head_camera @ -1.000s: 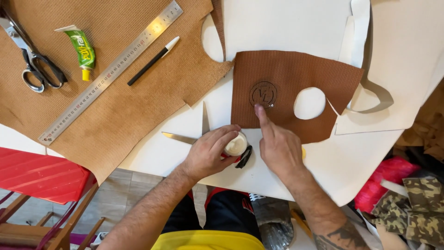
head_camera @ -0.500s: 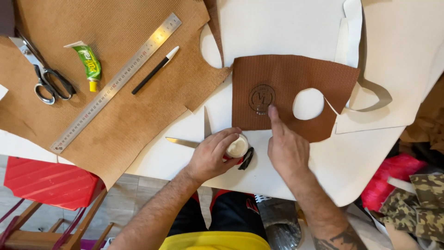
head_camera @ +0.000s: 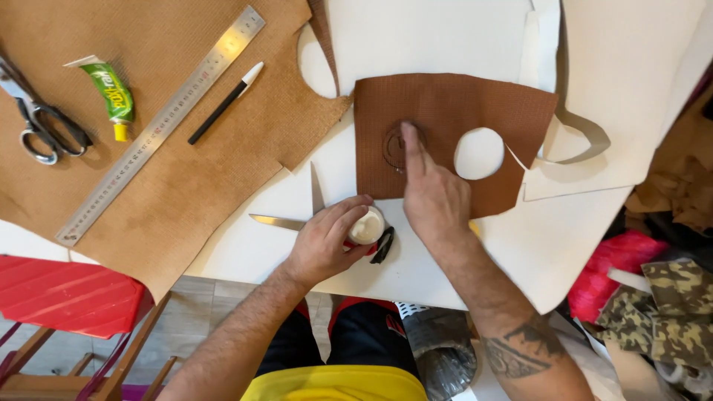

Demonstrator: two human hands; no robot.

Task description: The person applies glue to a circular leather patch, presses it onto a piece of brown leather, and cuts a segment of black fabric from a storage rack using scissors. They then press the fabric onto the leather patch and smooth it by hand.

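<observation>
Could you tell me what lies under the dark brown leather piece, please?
A white sheet lies under the dark brown leather piece, showing through its round hole. The right hand hides the circle marked on top.

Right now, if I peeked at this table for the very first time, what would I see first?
First the right hand in the middle, its forefinger pressing a drawn circle on the dark brown sheet, beside a round hole. Just below, the left hand holds a small open pot of pale paste. Upper left, on the big tan sheet, lie a long metal ruler, a green tube and scissors.
</observation>
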